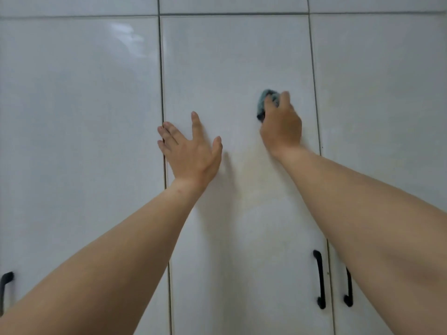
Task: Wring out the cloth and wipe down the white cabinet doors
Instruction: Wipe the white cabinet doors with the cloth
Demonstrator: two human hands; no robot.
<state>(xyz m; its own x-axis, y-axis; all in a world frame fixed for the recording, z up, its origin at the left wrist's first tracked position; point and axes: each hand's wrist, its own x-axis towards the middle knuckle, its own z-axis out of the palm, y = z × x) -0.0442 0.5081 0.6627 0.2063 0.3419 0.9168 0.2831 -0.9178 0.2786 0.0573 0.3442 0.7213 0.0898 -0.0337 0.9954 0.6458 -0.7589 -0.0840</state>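
Right hand (281,126) clenched on cloth (264,101), pressed to center door (237,68) — upper right of mid-frame; left hand (191,151) fingers spread flat, nothing held. Black handle (319,279) lower right.

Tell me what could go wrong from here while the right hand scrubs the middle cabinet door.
The left hand lies across the seam between doors; if the middle door shifts under pressure, fingers could get pinched. The bunched teal cloth covers a small patch, so the right hand may leave streaks or missed areas. Wiping downward, the forearm could catch the black handle.
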